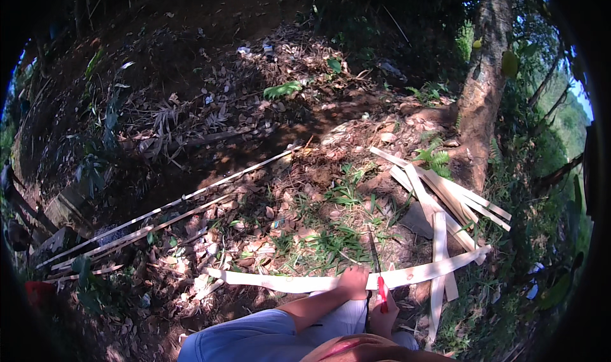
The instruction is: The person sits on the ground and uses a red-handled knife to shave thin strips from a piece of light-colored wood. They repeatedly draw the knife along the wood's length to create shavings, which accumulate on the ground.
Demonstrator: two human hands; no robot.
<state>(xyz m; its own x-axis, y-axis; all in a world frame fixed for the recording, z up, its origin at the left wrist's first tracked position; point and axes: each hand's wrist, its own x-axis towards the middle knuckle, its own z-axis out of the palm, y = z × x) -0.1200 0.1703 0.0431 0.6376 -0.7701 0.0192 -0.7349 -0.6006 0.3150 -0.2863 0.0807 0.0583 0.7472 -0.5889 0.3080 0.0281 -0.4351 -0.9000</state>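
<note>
A long, pale wooden strip point(273, 282) lies crosswise in front of my body, bowed by the lens. My left hand point(354, 282) is closed over it near its middle, at the top of my leg. Just to the right, my right hand point(384, 314) is wrapped round the red handle of a long-bladed knife point(382, 287). Its thin, dark blade points away from me, past the strip's far edge. Whether the blade touches the wood I cannot tell. The right fingers are partly hidden behind the handle.
Several more pale wooden strips point(439, 199) lie in a loose heap at the right, near a tree trunk point(480, 101). Long thin poles point(191, 199) stretch over the leaf litter at the left. Grass point(331, 241) and dry leaves cover the ground ahead; a dark earth bank rises behind.
</note>
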